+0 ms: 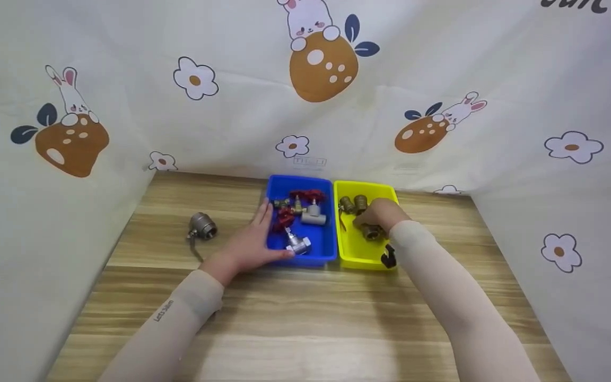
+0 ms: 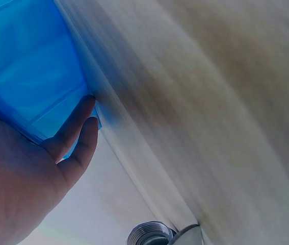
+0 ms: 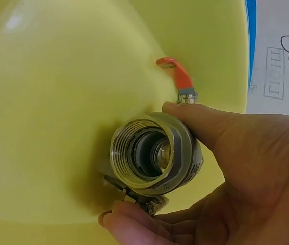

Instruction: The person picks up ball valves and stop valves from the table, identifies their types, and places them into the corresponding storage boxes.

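In the head view my left hand rests against the left side of the blue bin, fingers extended along the wall and thumb at the near corner. Several valves lie in that bin, some with red handwheels, among them a silver valve by the thumb. My right hand reaches into the yellow bin. There it grips a metal ball valve between thumb and fingers, its threaded opening facing the right wrist camera. Behind it in that view is a valve's red lever.
Another ball valve lies on the wooden table, left of the blue bin. Two brass-coloured valves, one of them a threaded valve, sit at the back of the yellow bin. A printed cloth hangs close behind both bins and along the sides.
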Demonstrator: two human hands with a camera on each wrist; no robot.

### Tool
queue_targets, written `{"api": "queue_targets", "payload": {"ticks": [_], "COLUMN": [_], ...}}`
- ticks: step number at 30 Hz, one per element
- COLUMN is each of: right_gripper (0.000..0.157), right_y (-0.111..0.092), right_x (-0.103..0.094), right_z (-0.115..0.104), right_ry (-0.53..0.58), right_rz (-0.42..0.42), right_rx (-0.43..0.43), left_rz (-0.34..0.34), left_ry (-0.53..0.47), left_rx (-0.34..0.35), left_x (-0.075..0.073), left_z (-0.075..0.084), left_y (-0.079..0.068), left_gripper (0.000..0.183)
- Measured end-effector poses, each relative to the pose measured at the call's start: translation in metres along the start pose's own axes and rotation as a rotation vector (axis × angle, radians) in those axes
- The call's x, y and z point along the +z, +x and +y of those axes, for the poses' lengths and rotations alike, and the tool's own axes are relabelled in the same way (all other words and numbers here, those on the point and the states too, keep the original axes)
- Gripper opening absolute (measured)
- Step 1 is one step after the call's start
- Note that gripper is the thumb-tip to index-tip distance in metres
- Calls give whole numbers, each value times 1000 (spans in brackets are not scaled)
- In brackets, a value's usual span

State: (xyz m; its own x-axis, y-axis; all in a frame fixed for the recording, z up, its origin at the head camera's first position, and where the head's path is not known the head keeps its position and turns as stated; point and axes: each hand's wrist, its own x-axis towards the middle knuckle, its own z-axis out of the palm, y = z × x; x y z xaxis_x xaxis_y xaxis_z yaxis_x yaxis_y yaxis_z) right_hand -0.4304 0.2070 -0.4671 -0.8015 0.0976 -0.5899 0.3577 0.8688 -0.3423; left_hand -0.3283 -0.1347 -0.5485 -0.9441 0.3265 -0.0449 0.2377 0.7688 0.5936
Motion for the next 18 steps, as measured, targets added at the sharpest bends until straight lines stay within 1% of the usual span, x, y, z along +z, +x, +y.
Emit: {"api": "queue_targets", "payload": {"ticks": [6,10,13,18], "right_gripper": [39,44,47,43], "right_y": [5,7,8,7], "right_x": [2,3,2,3], "right_z": [1,0,0,2], "right_ry": [-54,-87,-88,-60], "right_rz": [17,19,19,27], "right_rx": [-28,-37,-40,-53], "left_rz": [-2,-3,-1,-2], "left_ry": [-3,5,12,6], "left_rx": [19,22,16,3], "left_x": [-1,-2,-2,-2], "left_z": [1,2,2,2], "left_y": [-1,-1,-2,-2], "left_gripper": [137,137,137,138]}}
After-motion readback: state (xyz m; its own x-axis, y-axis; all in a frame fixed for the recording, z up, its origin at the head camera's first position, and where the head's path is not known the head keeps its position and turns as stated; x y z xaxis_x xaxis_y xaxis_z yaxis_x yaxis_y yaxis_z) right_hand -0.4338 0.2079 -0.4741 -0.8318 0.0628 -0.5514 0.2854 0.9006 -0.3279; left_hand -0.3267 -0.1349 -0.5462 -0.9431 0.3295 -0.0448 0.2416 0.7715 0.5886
